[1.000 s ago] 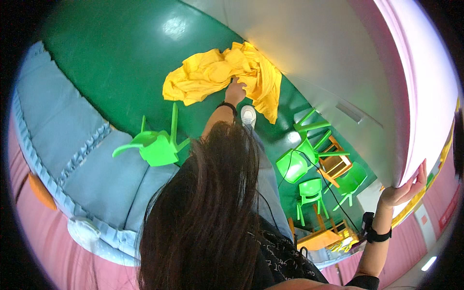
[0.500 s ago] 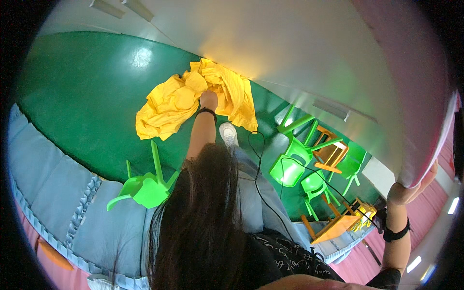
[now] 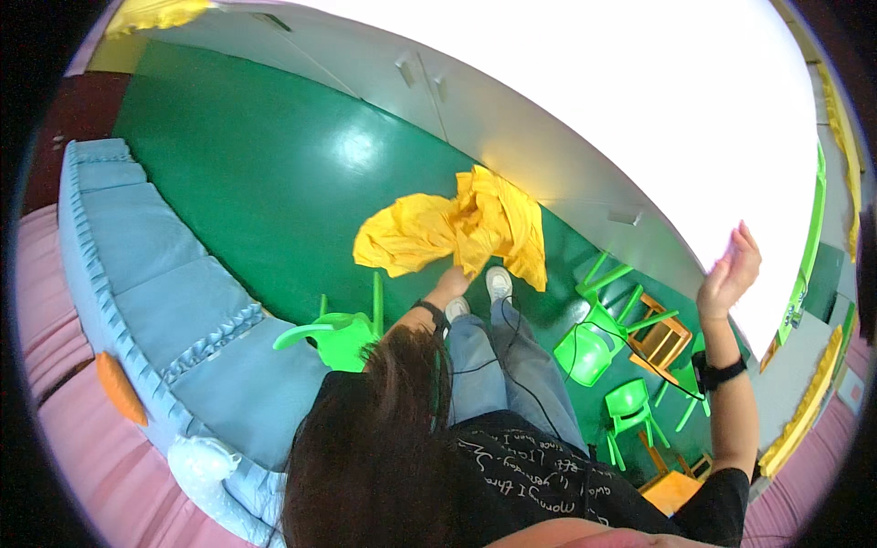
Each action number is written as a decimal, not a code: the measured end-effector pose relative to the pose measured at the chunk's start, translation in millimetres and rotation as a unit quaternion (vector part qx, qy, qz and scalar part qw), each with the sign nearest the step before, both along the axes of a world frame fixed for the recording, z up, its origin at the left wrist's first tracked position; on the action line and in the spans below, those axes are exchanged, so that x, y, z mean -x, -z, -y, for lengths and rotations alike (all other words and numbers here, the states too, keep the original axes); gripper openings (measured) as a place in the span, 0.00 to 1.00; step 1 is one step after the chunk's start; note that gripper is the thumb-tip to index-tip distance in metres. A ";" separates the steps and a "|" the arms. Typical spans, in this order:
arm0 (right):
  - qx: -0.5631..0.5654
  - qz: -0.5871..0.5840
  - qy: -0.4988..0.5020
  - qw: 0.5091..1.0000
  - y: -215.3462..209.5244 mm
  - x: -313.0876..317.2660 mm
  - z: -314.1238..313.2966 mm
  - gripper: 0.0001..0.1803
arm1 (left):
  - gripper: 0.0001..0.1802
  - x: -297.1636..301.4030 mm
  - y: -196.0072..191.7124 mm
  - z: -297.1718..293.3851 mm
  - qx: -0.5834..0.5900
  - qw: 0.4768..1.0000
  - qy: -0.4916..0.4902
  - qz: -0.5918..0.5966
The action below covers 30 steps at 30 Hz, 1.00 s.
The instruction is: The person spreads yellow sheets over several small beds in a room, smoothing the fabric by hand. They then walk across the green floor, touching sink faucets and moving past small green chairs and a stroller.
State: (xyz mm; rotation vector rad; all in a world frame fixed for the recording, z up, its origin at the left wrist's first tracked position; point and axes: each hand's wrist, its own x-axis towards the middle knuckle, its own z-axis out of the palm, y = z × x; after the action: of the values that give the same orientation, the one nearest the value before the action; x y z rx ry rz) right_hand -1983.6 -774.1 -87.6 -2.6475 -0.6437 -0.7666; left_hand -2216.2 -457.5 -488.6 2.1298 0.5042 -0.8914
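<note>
Being drawn nearer white shoes (image 3: 499, 285) than half-second ago: fold of yellow cloth (image 3: 498, 219), being clamped in left hand (image 3: 452, 281); handling now being done from near side, bulk lying on green floor (image 3: 274, 164). Right hand (image 3: 729, 281) being held unclenched at white surface (image 3: 658, 137).

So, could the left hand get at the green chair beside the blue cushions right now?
Probably, though the left hand grips the yellow cloth and would likely have to let go first; nothing visible blocks the green chair.
</note>
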 end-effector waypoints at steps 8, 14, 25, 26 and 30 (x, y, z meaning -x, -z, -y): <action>0.032 -0.017 0.077 0.996 -10.8 17.2 2.8 0.18 | 0.17 13.7 -258.8 -54.5 -0.010 0.978 0.060 0.199; -0.043 -0.167 0.114 0.978 -26.8 79.4 -59.1 0.25 | 0.11 38.1 -463.1 -76.8 -0.064 0.930 0.179 0.314; -0.125 -0.502 -0.339 0.786 -40.5 236.4 -185.8 0.33 | 0.12 124.0 -715.2 -80.7 0.178 0.816 0.106 0.539; -0.079 -0.489 -0.295 0.817 -46.6 233.9 -186.9 0.26 | 0.13 135.2 -721.0 -88.5 0.210 0.810 0.028 0.547; 0.028 -0.434 -0.277 0.857 -38.9 233.4 -162.9 0.14 | 0.13 189.2 -743.1 -129.3 0.206 0.789 -0.155 0.558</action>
State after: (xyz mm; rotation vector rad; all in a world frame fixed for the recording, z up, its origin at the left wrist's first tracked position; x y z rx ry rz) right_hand -2217.0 -611.2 -48.7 -2.2820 -1.0423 0.5925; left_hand -2405.4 -328.1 254.6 1.6983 0.0029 0.4760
